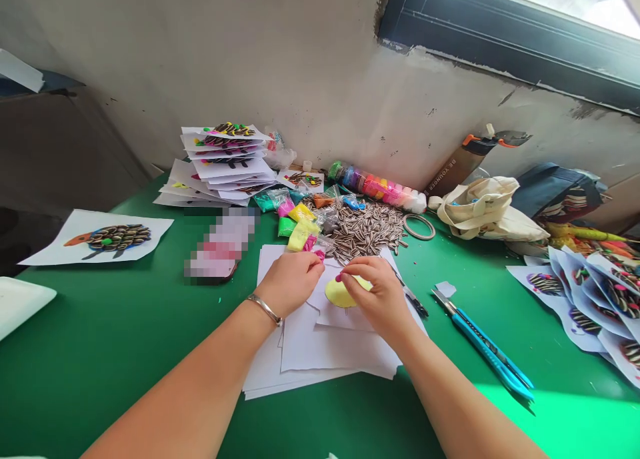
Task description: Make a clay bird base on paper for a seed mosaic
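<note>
My left hand (291,282) is curled, its fingertips pinching a small pink bit of clay (320,253) at the edge of the white paper sheets (320,345). My right hand (380,292) is also closed, pinching a tiny pink bit (339,278) over a flat yellow clay shape (341,295) that lies on the paper. Both hands rest on the sheet stack on the green table (110,339). A silver bangle (265,308) circles my left wrist.
Behind the paper lie a pile of striped sunflower seeds (365,229), small clay bags (300,222) and a row of coloured clay (375,185). A blue utility knife (487,345) lies at right. Finished seed pictures stack at back left (225,159), left (107,237) and right (595,292).
</note>
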Demonstrator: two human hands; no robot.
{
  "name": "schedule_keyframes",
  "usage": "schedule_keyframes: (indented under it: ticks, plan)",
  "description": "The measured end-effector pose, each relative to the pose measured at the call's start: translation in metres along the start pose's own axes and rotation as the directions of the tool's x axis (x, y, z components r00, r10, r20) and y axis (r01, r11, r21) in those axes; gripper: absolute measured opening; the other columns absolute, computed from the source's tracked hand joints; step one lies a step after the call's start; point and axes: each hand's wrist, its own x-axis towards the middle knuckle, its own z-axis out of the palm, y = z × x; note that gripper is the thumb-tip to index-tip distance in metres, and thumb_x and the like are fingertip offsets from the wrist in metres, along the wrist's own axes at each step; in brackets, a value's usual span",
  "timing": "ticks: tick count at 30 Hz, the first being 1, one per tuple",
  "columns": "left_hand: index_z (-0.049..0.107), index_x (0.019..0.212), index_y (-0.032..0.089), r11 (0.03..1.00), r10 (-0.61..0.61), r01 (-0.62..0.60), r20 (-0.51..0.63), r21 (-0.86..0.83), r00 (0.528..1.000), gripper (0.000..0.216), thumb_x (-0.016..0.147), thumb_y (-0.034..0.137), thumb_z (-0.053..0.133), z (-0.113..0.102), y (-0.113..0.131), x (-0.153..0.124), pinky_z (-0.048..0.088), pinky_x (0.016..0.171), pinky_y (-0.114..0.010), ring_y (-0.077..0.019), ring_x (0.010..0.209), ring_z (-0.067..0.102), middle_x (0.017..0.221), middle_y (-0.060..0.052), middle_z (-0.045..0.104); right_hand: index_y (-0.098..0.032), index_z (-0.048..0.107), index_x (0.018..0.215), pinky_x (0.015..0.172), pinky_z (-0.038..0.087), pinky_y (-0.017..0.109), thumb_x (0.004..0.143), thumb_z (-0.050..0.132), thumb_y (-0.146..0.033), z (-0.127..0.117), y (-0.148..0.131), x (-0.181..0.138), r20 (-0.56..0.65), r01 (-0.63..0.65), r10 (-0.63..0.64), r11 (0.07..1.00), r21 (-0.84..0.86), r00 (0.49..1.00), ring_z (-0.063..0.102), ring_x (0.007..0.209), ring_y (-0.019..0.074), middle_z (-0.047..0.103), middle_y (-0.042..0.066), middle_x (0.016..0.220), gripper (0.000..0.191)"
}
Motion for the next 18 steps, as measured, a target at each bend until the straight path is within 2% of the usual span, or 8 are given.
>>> schedule_keyframes:
  ticks: [3,6,13,18]
  plan:
    - [0.053,0.064,0.021,1.000,0.001,-0.001,-0.004,-0.010,1.000,0.030,0.089,0.034,0.044,0.000,-0.001,-0.001,0.028,0.054,-0.027,-0.0158,0.063,0.053,0.064,0.001,0.060,-0.027,0.072,0.079,0.085,0.042,0.038,0.085,0.061,-0.027,-0.010,0.002,0.000,-0.009,-0.066,0.066,0.997,0.046,0.998,0.056,0.095,0.0222,0.068,0.002,0.095,0.013]
    - [0.054,0.064,0.021,1.000,-0.003,0.003,-0.004,-0.014,1.000,0.029,0.089,0.034,0.044,0.001,-0.001,-0.002,0.029,0.054,-0.027,-0.0158,0.064,0.054,0.065,0.001,0.061,-0.027,0.072,0.079,0.085,0.042,0.039,0.084,0.062,-0.026,-0.008,0.002,-0.003,0.028,-0.066,0.065,0.997,0.045,0.997,0.056,0.096,0.0231,0.068,0.003,0.094,0.012]
    - [0.056,0.065,0.021,1.000,-0.008,0.008,-0.002,0.011,1.000,0.029,0.088,0.032,0.044,0.001,0.001,-0.002,0.032,0.056,-0.026,-0.0164,0.065,0.056,0.066,0.000,0.064,-0.025,0.071,0.077,0.081,0.043,0.039,0.081,0.064,-0.019,0.014,-0.001,-0.006,0.111,0.080,-0.075,0.996,-0.037,0.991,0.057,0.089,0.0225,0.070,0.003,0.090,0.010]
    - [0.059,0.067,0.022,1.000,-0.015,0.015,0.000,0.002,1.000,0.028,0.088,0.032,0.044,0.001,0.001,-0.001,0.036,0.059,-0.026,-0.0179,0.071,0.060,0.073,-0.001,0.068,-0.026,0.071,0.081,0.083,0.042,0.042,0.080,0.062,-0.018,0.023,0.002,-0.008,0.090,0.137,-0.127,0.984,-0.116,0.988,0.056,0.099,0.0251,0.068,0.005,0.101,0.012]
